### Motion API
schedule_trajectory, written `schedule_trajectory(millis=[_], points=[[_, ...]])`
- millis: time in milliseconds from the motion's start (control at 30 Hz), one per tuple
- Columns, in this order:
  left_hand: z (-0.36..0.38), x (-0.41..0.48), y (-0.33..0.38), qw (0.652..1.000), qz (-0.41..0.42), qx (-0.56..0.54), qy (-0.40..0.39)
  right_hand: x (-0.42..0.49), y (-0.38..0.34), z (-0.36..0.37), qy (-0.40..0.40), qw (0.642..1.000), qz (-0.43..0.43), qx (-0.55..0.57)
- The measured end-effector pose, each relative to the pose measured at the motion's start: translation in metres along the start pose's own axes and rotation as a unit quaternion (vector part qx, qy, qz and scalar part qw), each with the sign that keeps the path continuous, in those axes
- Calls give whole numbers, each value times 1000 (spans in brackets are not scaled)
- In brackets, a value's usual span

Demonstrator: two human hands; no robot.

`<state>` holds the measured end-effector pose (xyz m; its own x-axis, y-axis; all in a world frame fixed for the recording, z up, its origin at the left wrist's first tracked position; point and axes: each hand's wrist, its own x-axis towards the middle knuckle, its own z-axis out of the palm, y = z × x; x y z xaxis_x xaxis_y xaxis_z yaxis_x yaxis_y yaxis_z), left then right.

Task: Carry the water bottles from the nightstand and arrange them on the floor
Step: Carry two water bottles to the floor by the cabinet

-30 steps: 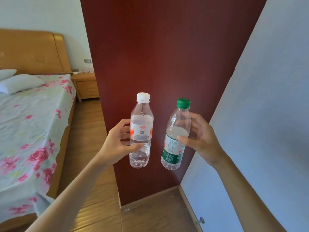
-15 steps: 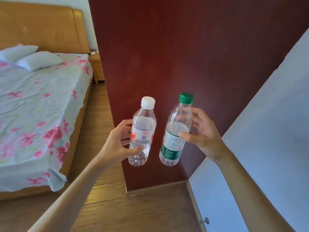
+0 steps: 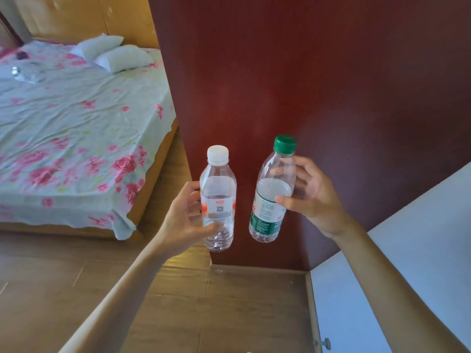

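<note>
Far left: a bed (image 3: 76, 118) w/ a pale sheet printed in pink flowers. Two white pillows (image 3: 119, 57) lie at its head, against a wooden headboard (image 3: 76, 16). Something small and clear lies on the sheet near the left edge, too blurred to name. A wood-look floor (image 3: 229, 314) runs below the bed and across the bottom of the view.

Centre-left: your left hand (image 3: 187, 220) reaches up from the bottom edge and grips the white-cap bottle (image 3: 218, 200). The fingers are behind it and the thumb crosses the front low down. The bottle is clear, upright and partly filled w/ water, w/ a pale label marked in orange-red. It hangs in the air, well above the floor.

Just right of it, not touching: the green-cap bottle (image 3: 271, 202), clear w/ a green-and-white label, tilted so the cap leans right. Your right hand (image 3: 314, 197) holds it, thumb pressed on the label, fingers curled round the back and visible through the plastic. This one is also in the air — neither bottle rests on anything.

Behind both bottles: a dark red panel (image 3: 305, 72) reaching down to the floor. Far right: a pale blue-white door (image 3: 407, 263) w/ a small knob (image 3: 325, 343) near the bottom edge.
</note>
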<state>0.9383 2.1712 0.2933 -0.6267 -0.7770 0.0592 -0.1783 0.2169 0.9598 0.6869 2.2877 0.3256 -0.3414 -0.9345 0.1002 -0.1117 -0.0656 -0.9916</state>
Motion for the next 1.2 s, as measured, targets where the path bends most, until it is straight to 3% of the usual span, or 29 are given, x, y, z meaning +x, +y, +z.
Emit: schedule_trajectory(millis=[400, 900, 1200], points=[[6, -13, -62, 997, -71, -4, 11, 3, 83, 26, -50, 996, 72, 26], [23, -20, -163, 993, -113, -12, -23, -11, 164, 50, -8, 990, 137, 21], [42, -12, -248, 993, -100, -10, -62, -38, 251, 55, 53, 990, 123, 37]])
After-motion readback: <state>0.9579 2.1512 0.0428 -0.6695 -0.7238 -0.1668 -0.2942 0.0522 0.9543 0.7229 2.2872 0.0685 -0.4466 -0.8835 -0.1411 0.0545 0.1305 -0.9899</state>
